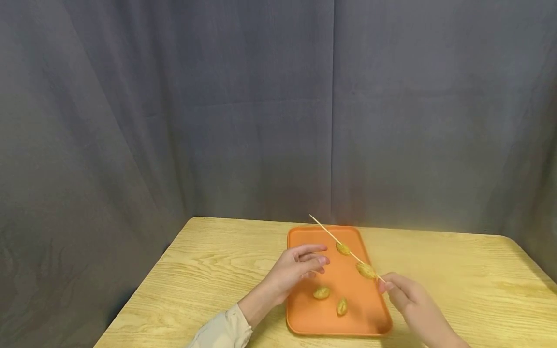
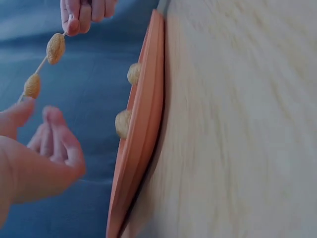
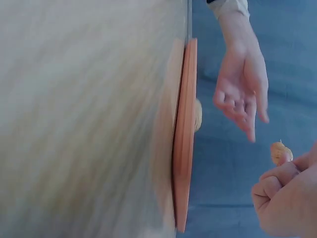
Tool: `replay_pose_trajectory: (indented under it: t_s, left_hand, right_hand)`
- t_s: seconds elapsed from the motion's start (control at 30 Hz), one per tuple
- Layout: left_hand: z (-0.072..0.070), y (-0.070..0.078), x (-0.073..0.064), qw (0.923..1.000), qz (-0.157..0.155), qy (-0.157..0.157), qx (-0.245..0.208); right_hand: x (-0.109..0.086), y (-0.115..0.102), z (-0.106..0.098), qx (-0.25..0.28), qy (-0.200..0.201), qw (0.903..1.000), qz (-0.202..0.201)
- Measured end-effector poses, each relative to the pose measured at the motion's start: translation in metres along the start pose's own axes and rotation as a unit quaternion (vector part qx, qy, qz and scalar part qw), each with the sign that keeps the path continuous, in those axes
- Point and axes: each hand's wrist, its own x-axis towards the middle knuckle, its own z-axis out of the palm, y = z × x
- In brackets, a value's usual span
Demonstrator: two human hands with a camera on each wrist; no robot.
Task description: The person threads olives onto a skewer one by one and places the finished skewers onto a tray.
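My right hand [image 1: 413, 302] pinches the lower end of a thin wooden skewer [image 1: 323, 226], which slants up to the left above an orange tray [image 1: 304, 319]. Two wrinkled, oval yellow-green pieces, like dried fruit, are threaded on it: one [image 1: 366, 270] close to the right fingers, the other [image 1: 343, 248] nearer the middle. To the left of the skewer, my left hand [image 1: 289, 270] is raised over the tray with its fingers loosely bent and nothing in them. In the right wrist view the left hand [image 3: 241, 84] shows its palm, apart from the skewered piece [image 3: 281, 152].
Two more such pieces lie in the tray's near half, one [image 1: 321, 293] by the left wrist and one [image 1: 342, 307] closer to the front rim. The tray rests on a light wood-grain table [image 1: 217, 270]. Grey curtains [image 1: 261, 121] hang behind and at the sides.
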Motion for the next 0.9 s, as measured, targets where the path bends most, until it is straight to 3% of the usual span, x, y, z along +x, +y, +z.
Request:
replay_pose_trajectory:
  t_s: [0.13,0.27,0.37,0.63,0.77,0.9]
  left_hand:
    - [-0.002,-0.003,-0.003,0.9942,-0.006,0.021,0.105]
    - [-0.003,-0.006,-0.010,0.9784,-0.016,0.001,0.206]
    - [-0.002,-0.008,-0.015,0.9662,-0.023,-0.016,0.256]
    - [0.001,-0.013,-0.015,0.9423,-0.038,-0.039,0.330]
    - [0.001,-0.011,-0.014,0.9293,-0.046,-0.049,0.363]
    - [0.001,-0.011,-0.012,0.9229,-0.042,-0.054,0.379]
  right_hand:
    - [0.003,0.008,-0.006,0.006,0.011,0.9998,0.017]
    - [0.006,0.015,-0.010,-0.008,0.032,0.9991,0.028]
    - [0.006,0.018,-0.013,-0.023,0.034,0.9982,0.044]
    - [0.005,0.024,-0.021,-0.045,0.010,0.9944,0.095]
    - [0.009,0.024,-0.024,-0.040,0.007,0.9956,0.084]
    - [0.012,0.024,-0.026,-0.048,0.004,0.9960,0.075]
